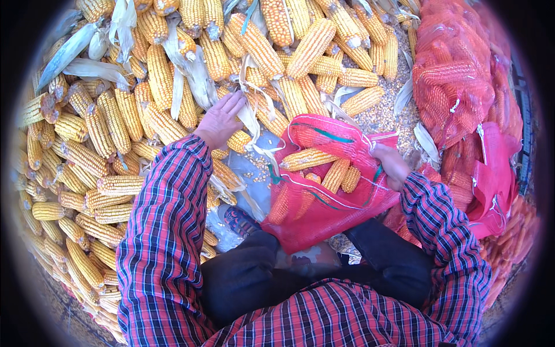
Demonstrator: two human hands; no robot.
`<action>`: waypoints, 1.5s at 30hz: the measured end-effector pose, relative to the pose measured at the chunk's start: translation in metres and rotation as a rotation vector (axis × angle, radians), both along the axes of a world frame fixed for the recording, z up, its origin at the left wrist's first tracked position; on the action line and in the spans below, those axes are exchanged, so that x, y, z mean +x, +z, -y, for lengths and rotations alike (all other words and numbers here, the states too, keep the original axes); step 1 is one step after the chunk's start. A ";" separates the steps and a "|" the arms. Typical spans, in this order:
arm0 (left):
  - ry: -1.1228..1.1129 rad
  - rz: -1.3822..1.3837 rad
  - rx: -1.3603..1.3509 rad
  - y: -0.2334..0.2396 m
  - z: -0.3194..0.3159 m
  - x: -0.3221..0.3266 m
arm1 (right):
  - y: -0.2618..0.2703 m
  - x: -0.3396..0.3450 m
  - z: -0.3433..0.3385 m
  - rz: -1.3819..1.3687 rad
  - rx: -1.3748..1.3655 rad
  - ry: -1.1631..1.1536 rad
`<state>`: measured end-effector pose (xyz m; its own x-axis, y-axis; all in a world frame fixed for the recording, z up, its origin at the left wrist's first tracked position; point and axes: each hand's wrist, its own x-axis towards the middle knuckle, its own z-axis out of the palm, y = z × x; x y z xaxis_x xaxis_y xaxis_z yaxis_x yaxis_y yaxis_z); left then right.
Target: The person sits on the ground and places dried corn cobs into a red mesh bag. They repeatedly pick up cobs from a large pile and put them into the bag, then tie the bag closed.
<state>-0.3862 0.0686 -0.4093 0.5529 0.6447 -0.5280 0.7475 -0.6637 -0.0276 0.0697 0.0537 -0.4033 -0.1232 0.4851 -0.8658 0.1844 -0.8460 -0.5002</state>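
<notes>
My right hand [392,166] grips the right side of the rim of a red mesh bag [303,225]. The bag's mouth gapes towards me, its edge trimmed with white stitching and green strips. Several yellow corn cobs [308,159] lie inside it. Over the heap of husked corn cobs [162,123], my left hand [222,118] reaches out palm down with its fingers extended. No cob shows in its grasp, though its underside is hidden. Just beside its fingertips is a dry corn husk [248,115], trailing thin strips towards the bag.
Filled red mesh sacks of corn [451,82] stand along the right, with a loose red mesh bag [494,186] draped against them. Loose kernels [381,104] cover the ground between heap and sacks. A patterned shoe [238,220] rests between the heap and the bag.
</notes>
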 end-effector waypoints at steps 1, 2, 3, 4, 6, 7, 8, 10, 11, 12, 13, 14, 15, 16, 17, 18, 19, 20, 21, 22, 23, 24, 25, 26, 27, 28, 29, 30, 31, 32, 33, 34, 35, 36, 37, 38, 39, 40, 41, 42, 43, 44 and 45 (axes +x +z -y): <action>-0.054 -0.025 -0.018 0.001 -0.007 0.003 | 0.001 -0.001 0.000 -0.013 -0.006 0.012; -0.012 -0.080 -0.087 0.004 -0.010 0.005 | 0.003 -0.002 -0.001 -0.026 -0.034 -0.028; 0.010 -0.153 -0.141 0.005 -0.013 0.010 | 0.006 -0.003 -0.002 -0.046 -0.064 -0.062; 0.013 -0.186 -0.139 0.006 -0.015 0.014 | 0.009 -0.006 -0.003 -0.141 -0.076 -0.089; -0.027 -0.278 -0.148 0.008 -0.015 0.024 | 0.017 -0.010 -0.006 -0.054 -0.085 -0.124; -0.085 -0.274 -0.129 0.008 -0.013 0.028 | 0.020 -0.012 -0.007 -0.094 -0.080 -0.132; -0.139 -0.281 -0.149 0.009 -0.011 0.030 | 0.024 -0.014 -0.008 -0.145 -0.071 -0.142; -0.215 -0.184 -0.113 0.009 -0.004 0.031 | 0.031 -0.017 -0.009 -0.114 -0.045 -0.123; -0.184 -0.149 -0.161 0.008 0.000 0.032 | 0.035 -0.018 -0.010 -0.161 -0.032 -0.129; -0.114 -0.144 -0.154 0.007 0.001 0.032 | 0.039 -0.019 -0.011 -0.159 -0.033 -0.060; -0.039 -0.163 -0.230 0.005 0.003 0.033 | 0.043 -0.019 -0.011 -0.060 0.003 0.092; -0.028 -0.173 -0.225 0.003 0.003 0.033 | 0.047 -0.017 -0.012 0.012 0.015 0.232; -0.021 -0.186 -0.250 0.001 0.002 0.035 | 0.051 -0.016 -0.013 0.083 0.030 0.374; -0.015 -0.201 -0.274 0.000 0.001 0.037 | 0.057 -0.011 -0.015 0.138 0.038 0.555; -0.030 -0.218 -0.282 0.000 0.000 0.039 | 0.060 -0.007 -0.015 0.193 0.023 0.725; -0.046 -0.235 -0.285 0.002 -0.001 0.041 | 0.063 -0.002 -0.017 0.228 0.033 0.885; -0.068 -0.233 -0.275 0.006 -0.001 0.042 | 0.064 0.002 -0.017 0.262 0.039 1.045; -0.066 -0.178 -0.268 0.012 0.001 0.042 | 0.063 0.005 -0.016 0.260 0.113 1.144; 0.000 -0.101 -0.228 0.020 0.005 0.042 | 0.061 0.008 -0.015 0.208 -0.005 1.060; 0.062 -0.007 -0.185 0.031 0.011 0.039 | 0.056 0.009 -0.014 0.152 -0.119 0.976; 0.136 0.057 -0.178 0.042 0.018 0.037 | 0.051 0.009 -0.010 0.140 -0.225 0.904; 0.296 0.198 -0.146 0.052 0.024 0.036 | 0.046 0.008 -0.007 0.158 -0.184 0.854; 0.367 0.266 -0.028 0.062 0.030 0.035 | 0.041 0.006 -0.002 0.054 -0.170 0.615; 0.451 0.475 0.052 0.068 0.033 0.039 | 0.035 0.002 0.002 -0.033 -0.165 0.384; 0.594 0.632 0.089 0.072 0.036 0.045 | 0.032 0.000 0.006 -0.091 -0.205 0.176; 0.665 0.846 0.177 0.073 0.037 0.056 | 0.030 -0.004 0.009 -0.115 -0.194 0.049; 0.806 0.934 0.145 0.070 0.039 0.071 | 0.030 -0.008 0.012 -0.100 -0.211 -0.004; 0.956 1.028 0.123 0.066 0.040 0.091 | 0.030 -0.013 0.013 -0.142 -0.228 -0.030; 1.078 1.158 0.113 0.060 0.042 0.112 | 0.031 -0.017 0.013 -0.243 -0.210 -0.064; 1.134 1.272 0.049 0.053 0.045 0.136 | 0.033 -0.023 0.011 -0.168 -0.170 -0.090; 1.129 1.414 -0.009 0.048 0.052 0.159 | 0.035 -0.026 0.009 -0.059 -0.154 -0.126; 1.116 1.394 -0.045 0.042 0.059 0.182 | 0.037 -0.030 0.006 -0.018 -0.116 -0.158; 1.049 1.330 -0.055 0.040 0.075 0.199 | 0.040 -0.032 0.004 0.043 -0.109 -0.187; 0.980 1.269 -0.063 0.038 0.091 0.216 | 0.042 -0.033 0.002 0.033 -0.083 -0.275; 0.857 1.197 0.005 0.037 0.110 0.228 | 0.046 -0.032 0.001 -0.018 -0.020 -0.285; 0.834 1.180 -0.079 0.035 0.128 0.240 | 0.049 -0.031 0.002 -0.024 -0.002 -0.301; 0.776 1.176 -0.104 0.032 0.142 0.248 | 0.051 -0.029 0.004 0.000 0.049 -0.318; 0.821 1.146 -0.312 0.028 0.153 0.252 | 0.055 -0.024 0.008 -0.105 0.022 -0.142; 0.864 1.023 -0.567 0.024 0.161 0.254 | 0.056 -0.023 0.014 -0.148 0.132 0.106; 0.864 0.968 -0.717 0.018 0.161 0.254 | 0.058 -0.018 0.017 -0.029 0.273 0.414; 0.794 0.901 -0.716 0.013 0.161 0.253 | 0.055 -0.020 0.023 0.155 0.445 0.821; 0.741 0.758 -0.763 0.008 0.156 0.252 | 0.054 -0.011 0.018 0.009 0.395 1.090; 0.687 0.612 -0.810 0.006 0.151 0.251 | 0.048 -0.009 0.018 0.058 0.369 0.978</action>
